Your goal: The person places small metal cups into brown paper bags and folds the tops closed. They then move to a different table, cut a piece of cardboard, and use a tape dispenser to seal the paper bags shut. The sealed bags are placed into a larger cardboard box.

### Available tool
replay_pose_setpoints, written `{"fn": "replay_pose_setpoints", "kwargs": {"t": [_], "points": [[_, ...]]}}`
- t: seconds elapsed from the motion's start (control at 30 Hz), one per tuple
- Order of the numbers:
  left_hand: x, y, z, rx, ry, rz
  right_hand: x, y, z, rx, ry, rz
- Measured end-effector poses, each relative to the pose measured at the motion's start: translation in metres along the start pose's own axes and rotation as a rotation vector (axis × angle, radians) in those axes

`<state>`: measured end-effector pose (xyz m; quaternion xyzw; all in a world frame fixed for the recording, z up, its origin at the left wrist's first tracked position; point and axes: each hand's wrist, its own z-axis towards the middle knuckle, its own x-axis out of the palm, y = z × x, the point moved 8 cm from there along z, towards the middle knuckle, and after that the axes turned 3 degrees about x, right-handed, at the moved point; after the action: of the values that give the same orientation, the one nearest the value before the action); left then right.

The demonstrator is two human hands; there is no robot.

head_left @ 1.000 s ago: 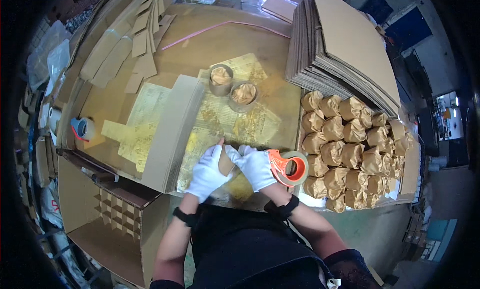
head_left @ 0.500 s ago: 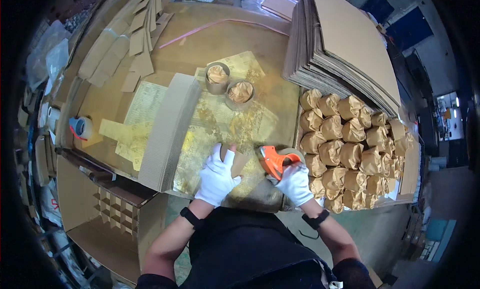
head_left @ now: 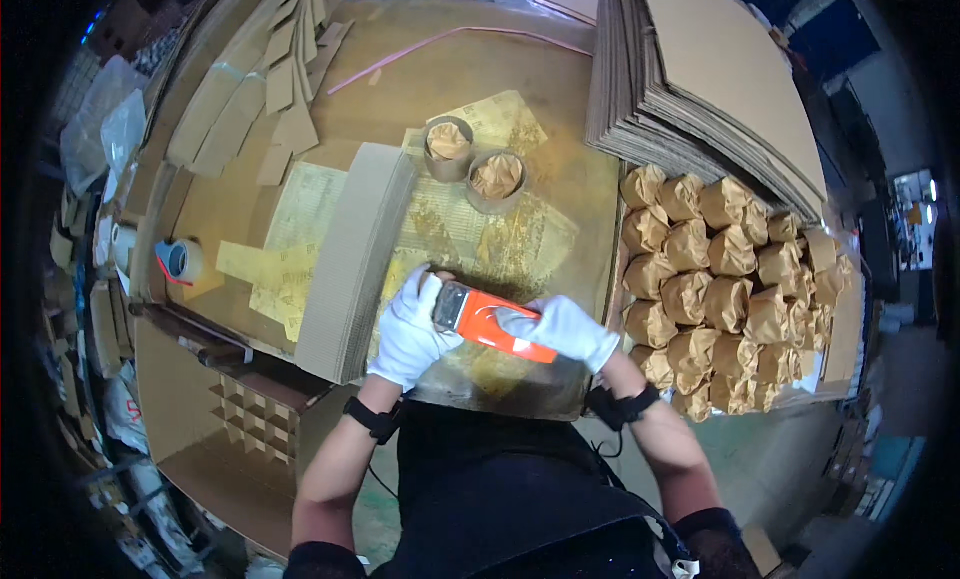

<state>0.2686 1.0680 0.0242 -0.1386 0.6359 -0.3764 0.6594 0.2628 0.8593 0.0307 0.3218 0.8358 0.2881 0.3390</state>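
Note:
My left hand [head_left: 412,324], in a white glove, is closed at the front of the table. A brown cardboard piece was in it half a second ago; now the dispenser and fingers mostly hide it. My right hand [head_left: 572,331], also gloved, grips an orange tape dispenser [head_left: 498,325]. The dispenser's dark head end is up against my left fingers. Beyond my hands stand two round cardboard tubes [head_left: 445,169] [head_left: 508,205] with crumpled brown paper inside. A stack of corrugated cardboard strips [head_left: 350,264] lies just left of my left hand.
Several paper-wrapped bundles [head_left: 686,246] stand in rows on the right, before a tall stack of cardboard sheets [head_left: 730,89]. A tape roll [head_left: 183,261] lies at the left. Below the table's left edge, an open carton [head_left: 185,419] holds cardboard dividers [head_left: 255,419].
My right hand has brought the tape dispenser leftward from the table's right side to my left hand. The dispenser has turned, and the cardboard piece is now mostly hidden.

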Motion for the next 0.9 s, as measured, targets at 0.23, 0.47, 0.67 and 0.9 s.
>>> {"fn": "replay_pose_setpoints", "kwargs": {"t": [0.23, 0.47, 0.67, 0.9], "points": [[0.006, 0.007, 0.007, 0.032, 0.062, -0.237, -0.008, -0.021, -0.027, 0.189, -0.153, -0.313], [0.018, -0.001, -0.076, 0.007, -0.04, -0.099, -0.003, -0.004, -0.03, 0.074, -0.587, -0.49], [0.013, -0.039, -0.031, 0.036, 0.22, 0.236, -0.014, -0.042, -0.072, -0.178, -0.777, -0.88], [0.056, -0.07, 0.13, 0.303, 0.251, 0.437, -0.018, -0.053, -0.091, -0.139, -0.662, -0.765]]}}
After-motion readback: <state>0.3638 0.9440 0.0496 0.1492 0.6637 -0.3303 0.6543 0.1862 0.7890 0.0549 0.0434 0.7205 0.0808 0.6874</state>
